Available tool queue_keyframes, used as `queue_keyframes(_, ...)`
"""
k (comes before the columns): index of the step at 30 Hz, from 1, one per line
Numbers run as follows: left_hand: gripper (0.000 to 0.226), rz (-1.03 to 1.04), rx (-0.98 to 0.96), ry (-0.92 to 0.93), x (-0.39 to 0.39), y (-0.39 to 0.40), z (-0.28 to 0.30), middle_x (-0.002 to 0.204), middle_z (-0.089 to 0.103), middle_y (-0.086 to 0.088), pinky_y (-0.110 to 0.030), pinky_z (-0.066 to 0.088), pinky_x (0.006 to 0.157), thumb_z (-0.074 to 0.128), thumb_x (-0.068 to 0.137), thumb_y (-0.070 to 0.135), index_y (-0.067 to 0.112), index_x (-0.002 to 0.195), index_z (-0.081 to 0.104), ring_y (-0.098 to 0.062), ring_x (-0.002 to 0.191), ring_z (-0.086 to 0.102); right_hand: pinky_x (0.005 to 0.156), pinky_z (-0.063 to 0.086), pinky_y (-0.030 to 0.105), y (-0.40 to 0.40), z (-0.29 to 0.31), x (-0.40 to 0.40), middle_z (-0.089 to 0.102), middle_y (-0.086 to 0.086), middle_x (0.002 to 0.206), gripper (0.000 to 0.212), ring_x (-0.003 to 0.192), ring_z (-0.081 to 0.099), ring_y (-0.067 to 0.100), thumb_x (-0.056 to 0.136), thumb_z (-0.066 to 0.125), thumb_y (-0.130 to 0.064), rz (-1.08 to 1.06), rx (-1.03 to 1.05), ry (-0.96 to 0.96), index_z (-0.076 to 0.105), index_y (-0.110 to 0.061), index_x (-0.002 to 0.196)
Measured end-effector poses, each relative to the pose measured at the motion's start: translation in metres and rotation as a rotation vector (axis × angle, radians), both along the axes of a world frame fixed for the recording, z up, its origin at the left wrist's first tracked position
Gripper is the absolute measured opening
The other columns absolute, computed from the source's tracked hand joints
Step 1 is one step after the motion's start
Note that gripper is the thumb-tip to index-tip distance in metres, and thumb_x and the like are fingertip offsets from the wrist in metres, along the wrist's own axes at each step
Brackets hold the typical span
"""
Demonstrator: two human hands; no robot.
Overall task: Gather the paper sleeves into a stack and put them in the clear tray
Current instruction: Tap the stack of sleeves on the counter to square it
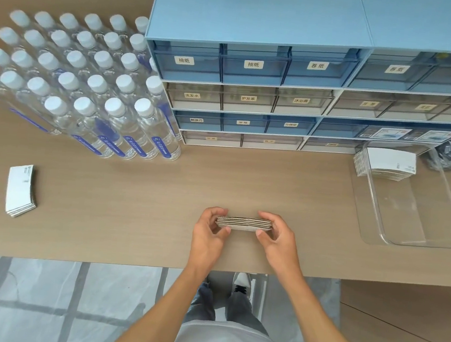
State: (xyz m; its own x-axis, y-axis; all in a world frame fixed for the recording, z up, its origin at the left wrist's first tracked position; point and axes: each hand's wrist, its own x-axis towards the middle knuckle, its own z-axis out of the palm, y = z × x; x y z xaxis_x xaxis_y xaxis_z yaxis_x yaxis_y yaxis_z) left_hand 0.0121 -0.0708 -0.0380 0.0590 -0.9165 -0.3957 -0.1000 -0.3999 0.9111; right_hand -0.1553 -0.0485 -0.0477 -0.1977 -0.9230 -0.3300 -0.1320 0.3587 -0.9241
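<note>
Both hands hold a small stack of paper sleeves (244, 223) on edge over the table (139, 198), the left hand (209, 231) pinching one end and the right hand (277, 238) the other. Another stack (20, 191) lies far left near the water bottles (84, 85). A clear tray (418, 217) at right already holds sleeves (387, 163), beside the drawer cabinet (256, 71).

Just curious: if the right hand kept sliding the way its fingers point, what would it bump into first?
The right hand points up-left, so it would probably meet the sleeve stack it grips, then the left hand.
</note>
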Motion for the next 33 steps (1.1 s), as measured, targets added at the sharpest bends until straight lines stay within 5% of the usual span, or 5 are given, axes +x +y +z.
queue_keyframes(10,0.023,-0.022,0.008,-0.023,-0.015,0.008,0.0,0.137,0.055,0.0,-0.026,0.034,0.113,0.049,0.103,0.013,0.01,0.119,0.065,-0.011,0.132,0.048,0.102,0.038,0.008,-0.003,0.0,0.017,0.063,-0.009,0.13,0.026,0.124,0.055,0.001,0.101,0.05,-0.016,-0.066,0.033,-0.047,0.066,-0.014,0.122)
queue_keyframes(15,0.028,0.008,-0.065,-0.07,-0.021,0.006,-0.004,0.129,0.058,-0.003,-0.015,0.039,0.103,0.04,0.106,0.012,0.005,0.113,0.066,-0.008,0.121,0.053,0.105,0.042,0.024,-0.007,-0.006,0.03,0.065,-0.001,0.124,0.025,0.117,0.058,0.007,0.103,0.044,-0.015,-0.146,-0.01,0.045,0.067,-0.007,0.109)
queue_keyframes(22,0.027,0.059,-0.1,-0.091,-0.026,-0.004,-0.011,0.105,0.062,-0.004,-0.005,0.04,0.083,0.04,0.107,0.018,0.016,0.097,0.065,0.009,0.093,0.057,0.072,0.042,0.015,-0.017,-0.01,0.038,0.062,0.004,0.09,0.03,0.079,0.056,0.005,0.104,0.042,-0.026,-0.233,-0.028,0.141,0.061,-0.015,0.084)
queue_keyframes(27,0.028,0.126,-0.107,-0.055,-0.031,-0.006,-0.015,0.115,0.055,0.002,-0.005,0.038,0.091,0.045,0.104,0.014,0.012,0.087,0.067,0.012,0.105,0.054,0.072,0.045,0.033,-0.021,-0.012,0.043,0.061,0.015,0.085,0.035,0.076,0.055,0.023,0.104,0.043,-0.026,-0.317,-0.046,0.162,0.057,-0.003,0.081)
queue_keyframes(33,0.023,0.223,-0.095,0.033,-0.034,-0.005,-0.017,0.102,0.067,-0.005,-0.012,0.044,0.087,0.05,0.103,0.015,0.007,0.091,0.067,0.007,0.096,0.061,0.067,0.041,0.008,-0.024,-0.013,0.049,0.061,-0.009,0.079,0.027,0.07,0.054,-0.004,0.104,0.042,-0.021,-0.419,-0.06,0.126,0.058,-0.012,0.084)
